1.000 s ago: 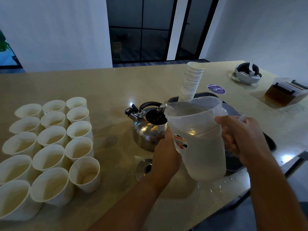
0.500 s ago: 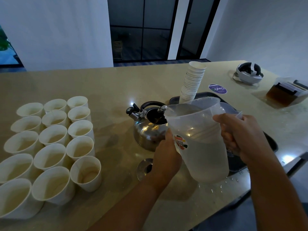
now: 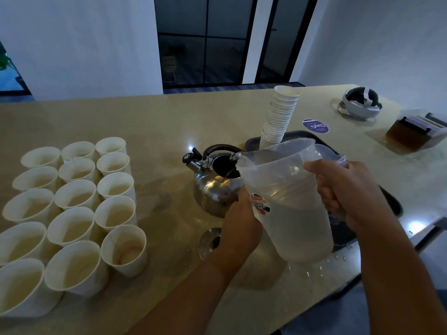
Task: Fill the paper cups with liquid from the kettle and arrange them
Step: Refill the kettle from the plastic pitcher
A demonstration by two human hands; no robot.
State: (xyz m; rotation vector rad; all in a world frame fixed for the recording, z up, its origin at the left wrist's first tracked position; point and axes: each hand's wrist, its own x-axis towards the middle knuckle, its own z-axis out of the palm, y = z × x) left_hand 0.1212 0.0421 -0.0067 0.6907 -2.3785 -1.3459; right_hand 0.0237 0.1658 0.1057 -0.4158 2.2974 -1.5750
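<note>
Right hand (image 3: 348, 189): gripped the handle of a clear jug (image 3: 287, 201), tilted over the kettle (image 3: 215, 182).
Left hand (image 3: 239, 221): rested against the jug's side; grasp could not be told.
Kettle: lidless, mid-counter.
Paper cups (image 3: 72, 201): grouped far left.

white paper cups (image 3: 75, 197), silver kettle (image 3: 212, 189), black tray (image 3: 391, 204), beige counter (image 3: 145, 122).
</note>
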